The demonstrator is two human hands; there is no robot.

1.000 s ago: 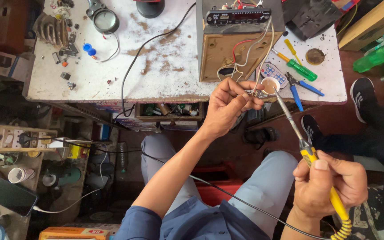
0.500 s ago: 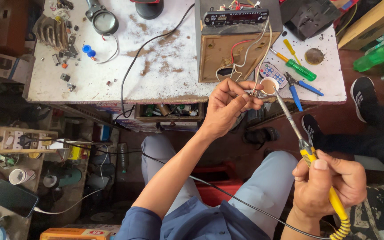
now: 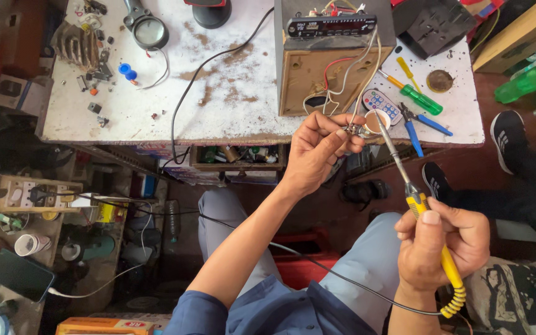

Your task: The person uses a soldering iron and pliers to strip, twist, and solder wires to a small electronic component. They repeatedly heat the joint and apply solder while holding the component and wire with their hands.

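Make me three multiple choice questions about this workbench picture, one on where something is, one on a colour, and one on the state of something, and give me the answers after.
1. Where is the magnifier?
A. far left part of the table
B. on the person's lap
C. on the floor by the shoe

2. What colour is the handle of the soldering iron?
A. red
B. yellow
C. black

3. How is the small part being kept?
A. lying loose on the table
B. pinched in the left hand
C. clamped in the pliers

Answers: 1 A, the magnifier lies on the white table top near its far left. 2 B, the grip in the right hand is yellow. 3 B, the left fingers close around the part at the table edge, with the iron's tip close beside it.
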